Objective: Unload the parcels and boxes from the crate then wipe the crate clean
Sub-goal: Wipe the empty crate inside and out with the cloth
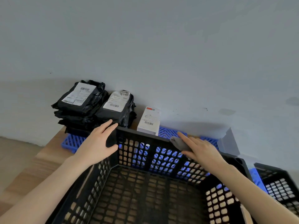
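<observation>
Grey cloth (178,143) lies under my right hand (202,152), fingers straight and together, pressing it onto the far rim of the empty black crate (142,134), centre frame. My left hand (97,143) clamps the far-left corner, thumb inside: brace there, drag along the rim. Parcels (90,107) and white box (149,121) sit just behind, upper left; second crate (278,183) crowds lower right.

The crate (140,134) is matt plastic, the parcels (80,113) glossy plastic film, the cloth (179,143) apparently soft fabric.
</observation>
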